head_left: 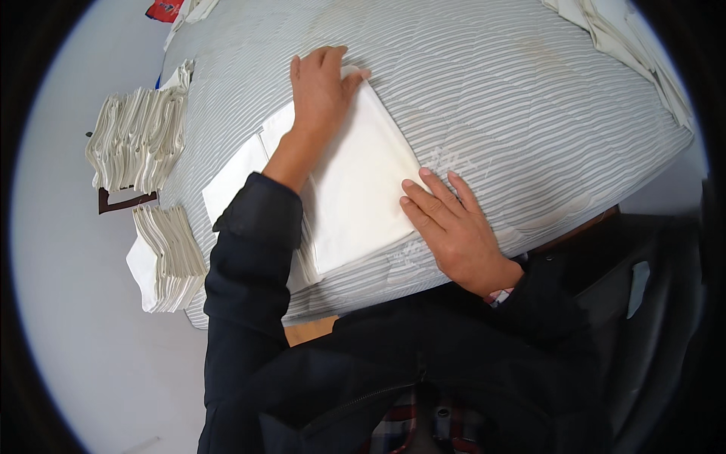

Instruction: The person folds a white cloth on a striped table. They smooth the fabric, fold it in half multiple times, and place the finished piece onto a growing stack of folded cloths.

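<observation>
A folded white cloth [363, 181] lies on the striped quilted cover [510, 125] in front of me. My left hand [320, 91] is at its far edge, fingers apart, with the thumb by the far corner. Near the right corner, my right hand [454, 227] rests palm down, its spread fingertips on the cloth edge. More folded white cloth [241, 170] lies beneath and to the left, partly hidden by my left forearm. Layered edges show along the near left side of the top piece.
Beyond the cover's left edge stand a larger stack of folded cloths [139, 142] and a smaller one [167, 258]. More white fabric [624, 51] lies at the far right. A red item [164, 10] is at the upper left. A black padded seat [641, 340] stands at right.
</observation>
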A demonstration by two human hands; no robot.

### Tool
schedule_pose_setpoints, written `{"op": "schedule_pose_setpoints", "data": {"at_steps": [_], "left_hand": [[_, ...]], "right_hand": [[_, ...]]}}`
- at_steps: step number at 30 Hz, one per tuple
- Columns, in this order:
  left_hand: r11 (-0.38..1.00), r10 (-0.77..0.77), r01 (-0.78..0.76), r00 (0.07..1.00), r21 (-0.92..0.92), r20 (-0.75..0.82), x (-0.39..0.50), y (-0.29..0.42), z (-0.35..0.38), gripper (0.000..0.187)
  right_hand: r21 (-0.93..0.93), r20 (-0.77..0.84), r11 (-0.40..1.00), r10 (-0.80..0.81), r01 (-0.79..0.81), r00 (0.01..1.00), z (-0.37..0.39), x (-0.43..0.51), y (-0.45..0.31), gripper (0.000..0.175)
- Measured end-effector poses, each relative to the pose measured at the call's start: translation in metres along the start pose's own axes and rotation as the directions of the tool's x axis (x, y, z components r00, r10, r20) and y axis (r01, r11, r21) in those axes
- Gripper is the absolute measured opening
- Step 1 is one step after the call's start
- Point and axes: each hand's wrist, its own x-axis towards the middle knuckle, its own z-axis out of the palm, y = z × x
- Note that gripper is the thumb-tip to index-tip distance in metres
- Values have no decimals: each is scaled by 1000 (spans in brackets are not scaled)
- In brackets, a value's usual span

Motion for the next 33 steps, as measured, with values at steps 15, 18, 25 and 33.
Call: {"op": "schedule_pose_setpoints", "data": {"at_steps": [15, 18, 25, 33], "left_hand": [[996, -44, 74, 869, -42, 493, -72, 36, -42, 97], [997, -51, 76, 878, -33, 476, -73, 38, -44, 99], [986, 59, 16, 898, -167, 436, -119, 49, -78, 89], [948, 130, 19, 889, -319, 439, -184, 80, -144, 75]], "right_hand": [[-12, 43, 999, 40, -40, 998, -2, 0, -3, 37], [-37, 53, 999, 36, -34, 998, 0, 0, -2, 39], [23, 216, 999, -52, 48, 975, -21, 14, 0, 42], [9, 266, 995, -99, 100, 959, -42, 96, 37, 39]]}}
